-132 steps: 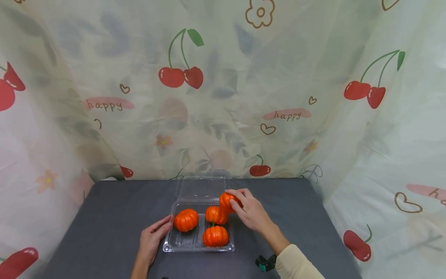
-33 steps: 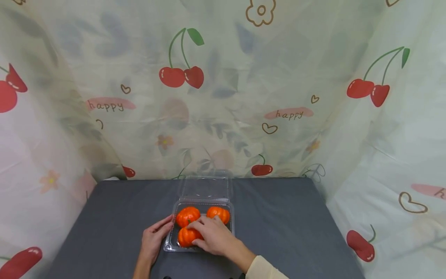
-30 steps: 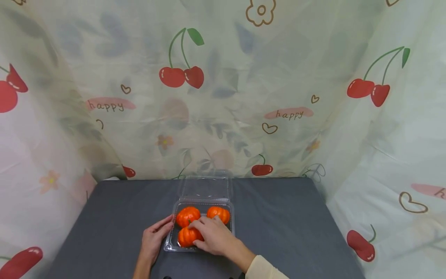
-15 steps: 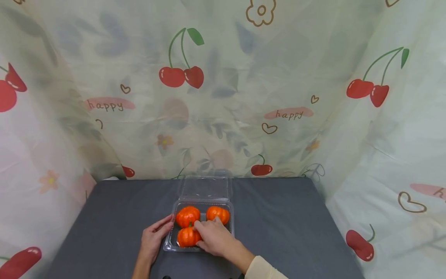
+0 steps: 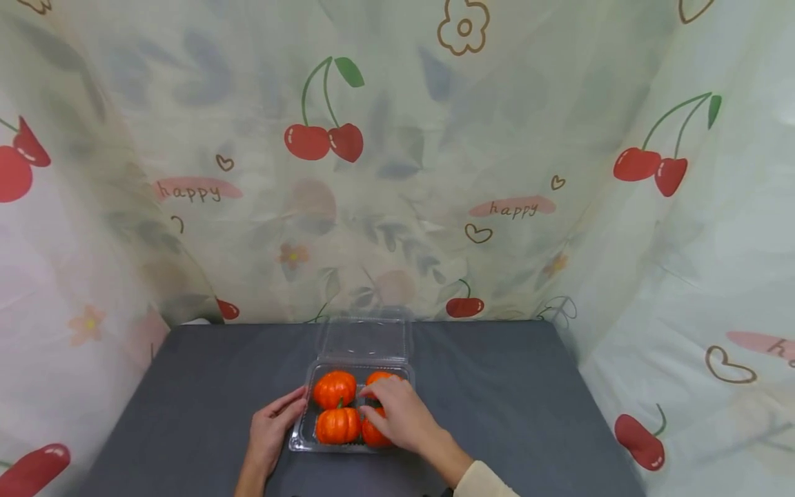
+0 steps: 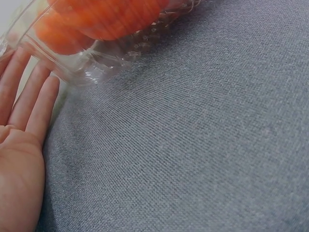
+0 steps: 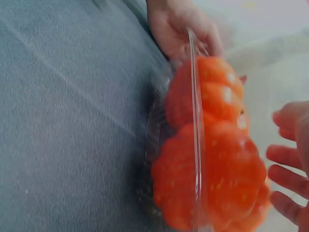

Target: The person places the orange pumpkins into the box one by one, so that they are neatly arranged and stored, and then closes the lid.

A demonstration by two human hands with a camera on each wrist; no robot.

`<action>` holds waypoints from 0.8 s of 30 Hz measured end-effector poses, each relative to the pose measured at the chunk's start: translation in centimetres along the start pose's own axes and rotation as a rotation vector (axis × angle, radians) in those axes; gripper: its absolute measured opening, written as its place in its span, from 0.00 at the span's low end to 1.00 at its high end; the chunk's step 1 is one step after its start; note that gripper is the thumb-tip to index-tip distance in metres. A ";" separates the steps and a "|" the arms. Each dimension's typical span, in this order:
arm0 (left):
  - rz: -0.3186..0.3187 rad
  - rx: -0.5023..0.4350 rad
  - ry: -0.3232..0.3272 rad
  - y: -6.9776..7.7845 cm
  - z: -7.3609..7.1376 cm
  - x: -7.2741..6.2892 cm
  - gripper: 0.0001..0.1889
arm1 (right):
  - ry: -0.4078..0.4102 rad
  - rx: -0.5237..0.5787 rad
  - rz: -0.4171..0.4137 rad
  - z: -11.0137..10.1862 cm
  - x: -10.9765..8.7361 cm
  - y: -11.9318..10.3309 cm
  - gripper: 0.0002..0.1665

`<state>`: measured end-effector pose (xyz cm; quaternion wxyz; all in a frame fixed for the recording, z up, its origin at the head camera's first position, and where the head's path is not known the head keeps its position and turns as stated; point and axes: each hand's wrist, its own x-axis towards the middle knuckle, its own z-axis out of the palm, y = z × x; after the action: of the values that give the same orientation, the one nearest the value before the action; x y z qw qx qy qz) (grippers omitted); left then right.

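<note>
A clear plastic clamshell box [image 5: 299,443] stands on the table with its lid [image 5: 365,339] tipped back. Inside sit orange toy pumpkins: one at back left [image 5: 335,390], one at front left [image 5: 338,426], one at back right [image 5: 380,377] and one at front right [image 5: 373,433]. My left hand [image 5: 268,429] touches the box's left side; in the left wrist view its fingers [image 6: 36,96] are straight against the clear wall. My right hand [image 5: 404,415] hovers over the right-hand pumpkins, partly hiding them. The right wrist view shows its fingers [image 7: 287,179] spread, apart from the nearest pumpkin [image 7: 231,169].
Dark grey cloth [image 5: 497,386] covers the table around the box. A patterned curtain [image 5: 397,207] hangs behind the table and along both sides. The raised lid stands near the table's back edge.
My right hand lifted the pumpkin from back right, was later at the front-left pumpkin, and has now let go and moved right. The front-right pumpkin shows again. My left hand stayed.
</note>
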<state>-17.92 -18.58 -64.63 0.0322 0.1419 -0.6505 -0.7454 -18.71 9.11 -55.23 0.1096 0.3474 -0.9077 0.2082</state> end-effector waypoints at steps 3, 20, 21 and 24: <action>-0.013 -0.007 -0.004 0.0 -0.1 0.0 0.30 | 0.080 -0.003 0.049 0.1 -0.3 1.0 0.11; -0.035 -0.006 -0.014 0.5 -0.1 -0.2 0.31 | 0.259 0.193 0.434 1.7 -1.7 6.5 0.24; -0.036 -0.003 -0.014 0.5 -0.1 -0.2 0.31 | 0.256 0.194 0.446 1.9 -1.8 6.8 0.25; -0.032 0.001 -0.014 0.5 0.0 -0.2 0.31 | 0.248 0.200 0.462 2.3 -2.0 7.4 0.26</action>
<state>-17.81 -18.63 -64.12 0.0155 0.1470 -0.6486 -0.7466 -22.33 14.21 -60.21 0.1344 0.1121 -0.9176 0.3570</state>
